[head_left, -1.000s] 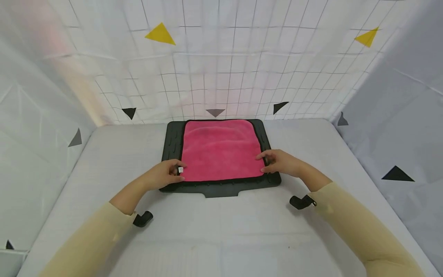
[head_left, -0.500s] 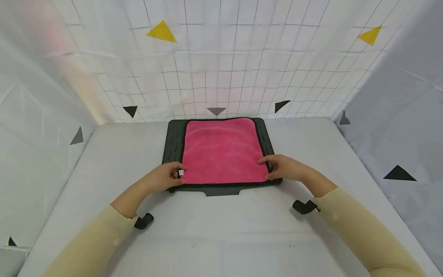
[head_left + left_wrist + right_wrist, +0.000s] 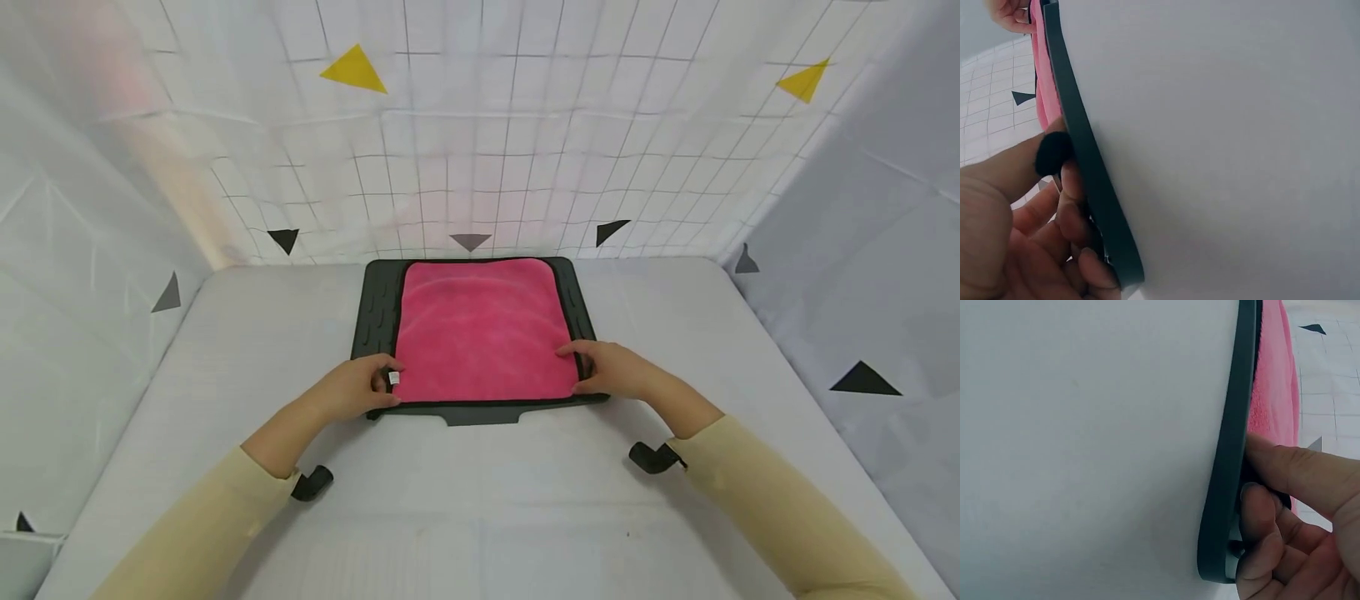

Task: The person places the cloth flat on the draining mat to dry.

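A pink fleecy cloth point(image 3: 480, 333) with dark edging lies spread over a dark mat point(image 3: 377, 308) with a raised rim and a tab at its near side. At the cloth's near left corner, beside a small white tag point(image 3: 394, 378), my left hand point(image 3: 360, 387) pinches the edge. My right hand point(image 3: 611, 368) pinches the near right corner, index finger laid on top of the cloth. In the left wrist view the thumb and curled fingers point(image 3: 1072, 222) sit close against the mat's rim point(image 3: 1094, 169). The right wrist view has the fingers point(image 3: 1260, 509) beside the rim point(image 3: 1225, 462) too.
The mat lies on a white-covered table point(image 3: 480, 500), close to a back wall sheet point(image 3: 480, 133) with grid lines. White sheets rise at both sides. Black wrist devices point(image 3: 312, 483) stick out under the sleeves.
Both hands have drawn the cloth's near edge slightly toward me, so it covers more of the mat's front border. The right hand has also shifted slightly outward. Almost nothing moved in the last half second.
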`<state>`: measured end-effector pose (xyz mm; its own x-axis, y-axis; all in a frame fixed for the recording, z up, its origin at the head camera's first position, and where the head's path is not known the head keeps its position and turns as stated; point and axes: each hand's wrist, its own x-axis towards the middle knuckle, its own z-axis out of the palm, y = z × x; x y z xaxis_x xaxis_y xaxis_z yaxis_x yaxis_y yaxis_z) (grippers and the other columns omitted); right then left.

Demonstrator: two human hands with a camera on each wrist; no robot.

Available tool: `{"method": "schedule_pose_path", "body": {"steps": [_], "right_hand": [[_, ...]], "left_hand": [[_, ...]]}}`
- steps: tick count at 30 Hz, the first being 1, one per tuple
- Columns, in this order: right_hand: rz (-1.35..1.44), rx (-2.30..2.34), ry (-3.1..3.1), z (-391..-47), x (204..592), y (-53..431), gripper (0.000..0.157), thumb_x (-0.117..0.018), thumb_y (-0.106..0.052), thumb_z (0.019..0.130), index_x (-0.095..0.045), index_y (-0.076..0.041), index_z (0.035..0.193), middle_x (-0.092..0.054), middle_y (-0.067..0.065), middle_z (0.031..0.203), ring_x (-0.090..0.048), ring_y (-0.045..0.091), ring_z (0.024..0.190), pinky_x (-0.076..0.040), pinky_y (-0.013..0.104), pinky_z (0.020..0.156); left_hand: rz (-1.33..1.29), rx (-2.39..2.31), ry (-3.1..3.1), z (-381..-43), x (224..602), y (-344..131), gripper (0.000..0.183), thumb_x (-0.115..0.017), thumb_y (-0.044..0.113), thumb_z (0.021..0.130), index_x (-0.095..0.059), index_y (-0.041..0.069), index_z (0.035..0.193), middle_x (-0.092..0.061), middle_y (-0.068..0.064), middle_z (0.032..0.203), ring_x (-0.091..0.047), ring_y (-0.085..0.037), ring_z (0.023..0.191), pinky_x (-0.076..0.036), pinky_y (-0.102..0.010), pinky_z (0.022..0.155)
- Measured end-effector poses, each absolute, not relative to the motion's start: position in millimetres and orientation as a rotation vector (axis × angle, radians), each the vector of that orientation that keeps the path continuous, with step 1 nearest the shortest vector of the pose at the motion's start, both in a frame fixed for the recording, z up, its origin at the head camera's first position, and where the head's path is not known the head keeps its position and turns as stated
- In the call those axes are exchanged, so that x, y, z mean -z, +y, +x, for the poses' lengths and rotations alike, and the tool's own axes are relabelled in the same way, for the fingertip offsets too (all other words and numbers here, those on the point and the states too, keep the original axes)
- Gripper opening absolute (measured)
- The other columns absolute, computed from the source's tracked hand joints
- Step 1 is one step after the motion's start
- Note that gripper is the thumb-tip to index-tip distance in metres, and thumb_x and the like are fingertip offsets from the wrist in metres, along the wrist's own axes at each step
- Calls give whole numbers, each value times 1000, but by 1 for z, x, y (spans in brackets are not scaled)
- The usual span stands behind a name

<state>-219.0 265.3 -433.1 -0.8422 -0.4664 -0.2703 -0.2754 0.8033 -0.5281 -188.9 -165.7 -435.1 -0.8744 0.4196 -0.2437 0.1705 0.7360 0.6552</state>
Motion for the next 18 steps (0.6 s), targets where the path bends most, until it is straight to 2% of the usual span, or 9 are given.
{"method": "schedule_pose_path", "body": {"steps": [6,10,13,18], "right_hand": [[-594,703,2559,-224,434,271,58,-81,-17,85,-58,-10,138,-53,2,80,-52,16,71,-45,30,61],[-585,782,2497,-229,433,281,49,-77,-20,90,-62,-11,136,-56,2,78,-51,18,71,-43,29,58],[-562,839,2504,-234,432,286,40,-72,-22,94,-66,-13,132,-60,2,82,-53,19,73,-44,29,60],[-577,891,2608,-242,425,283,34,-68,-22,97,-68,-8,128,-64,3,92,-56,20,79,-47,32,65]], "left_hand": [[448,-928,2542,-189,434,-166,48,-78,14,88,-58,4,130,-58,-1,73,-51,-14,62,-44,-30,57],[465,-928,2526,-190,436,-165,50,-78,15,88,-57,4,131,-58,-1,73,-52,-14,63,-45,-31,58],[470,-925,2498,-192,435,-168,51,-78,16,88,-56,5,133,-59,-1,75,-53,-15,65,-45,-31,60],[479,-891,2460,-201,428,-175,50,-73,20,93,-55,8,138,-61,-1,85,-56,-17,74,-48,-32,64]]}}
